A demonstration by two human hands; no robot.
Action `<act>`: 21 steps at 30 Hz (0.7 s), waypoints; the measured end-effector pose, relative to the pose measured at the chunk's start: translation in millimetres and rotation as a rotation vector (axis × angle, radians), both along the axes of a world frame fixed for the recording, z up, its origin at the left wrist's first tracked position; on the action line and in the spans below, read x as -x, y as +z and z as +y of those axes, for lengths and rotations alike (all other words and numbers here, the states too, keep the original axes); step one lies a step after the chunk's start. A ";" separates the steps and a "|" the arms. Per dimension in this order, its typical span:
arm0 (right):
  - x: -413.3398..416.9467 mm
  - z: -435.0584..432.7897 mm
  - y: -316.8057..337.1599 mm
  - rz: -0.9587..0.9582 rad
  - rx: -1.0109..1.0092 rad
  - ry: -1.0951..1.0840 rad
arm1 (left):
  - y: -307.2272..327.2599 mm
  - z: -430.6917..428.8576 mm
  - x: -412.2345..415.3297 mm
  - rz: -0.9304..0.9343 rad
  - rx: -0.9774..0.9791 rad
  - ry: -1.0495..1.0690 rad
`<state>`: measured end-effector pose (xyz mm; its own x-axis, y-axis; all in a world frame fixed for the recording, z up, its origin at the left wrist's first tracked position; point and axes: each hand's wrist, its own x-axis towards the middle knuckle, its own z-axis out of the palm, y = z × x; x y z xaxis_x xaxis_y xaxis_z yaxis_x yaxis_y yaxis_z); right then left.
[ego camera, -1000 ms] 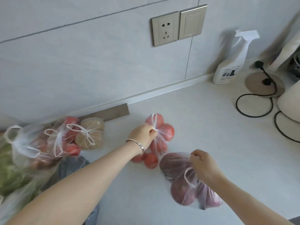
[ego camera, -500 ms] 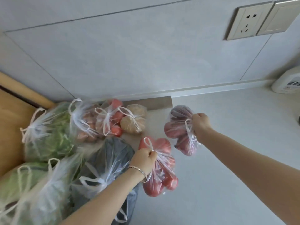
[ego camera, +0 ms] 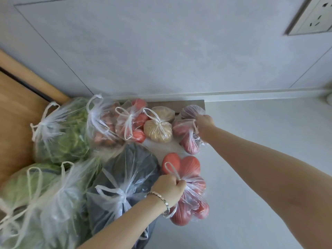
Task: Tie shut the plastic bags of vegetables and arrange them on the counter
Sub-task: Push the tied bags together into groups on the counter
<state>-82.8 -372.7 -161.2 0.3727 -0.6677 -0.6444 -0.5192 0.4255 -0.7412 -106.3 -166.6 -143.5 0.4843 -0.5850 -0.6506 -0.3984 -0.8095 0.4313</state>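
Observation:
My left hand (ego camera: 169, 187) grips the knotted top of a clear bag of red tomatoes (ego camera: 190, 193), beside a dark bag (ego camera: 129, 177). My right hand (ego camera: 204, 124) grips the knot of a bag of purple-red onions (ego camera: 187, 135), holding it against the bag of potatoes (ego camera: 159, 128) by the wall. Several tied bags sit in a group on the white counter (ego camera: 251, 177): a second tomato bag (ego camera: 133, 121), a brownish bag (ego camera: 104, 124), leafy greens (ego camera: 64, 133) and cabbage (ego camera: 27, 180).
A grey tiled wall (ego camera: 161, 51) rises behind the bags, with a socket plate (ego camera: 312, 17) at top right. A wooden panel (ego camera: 16, 112) borders the counter on the left. A metal strip (ego camera: 179, 103) lies along the wall base.
Both hands carried their bags leftwards towards the group of tied bags. The onion bag now rests next to the potato bag, and the tomato bag is beside the dark bag.

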 end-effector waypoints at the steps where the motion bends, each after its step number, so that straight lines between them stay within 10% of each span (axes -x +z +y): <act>1: 2.8 0.9 4.5 -0.029 -0.033 0.052 | -1.7 -0.2 -0.5 -0.026 -0.026 -0.026; 10: 106.2 51.0 -21.7 0.212 0.148 0.237 | -8.1 -19.3 8.6 -0.399 -0.138 -0.269; 21: 134.2 130.4 -47.0 0.229 -0.063 0.331 | -34.2 32.0 20.1 -0.222 0.010 -0.302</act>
<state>-217.0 -242.3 -208.2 0.4032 -0.4927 -0.7712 -0.7840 0.2487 -0.5688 -126.4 -134.6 -177.7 0.4176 -0.7287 -0.5428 -0.7032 -0.6375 0.3148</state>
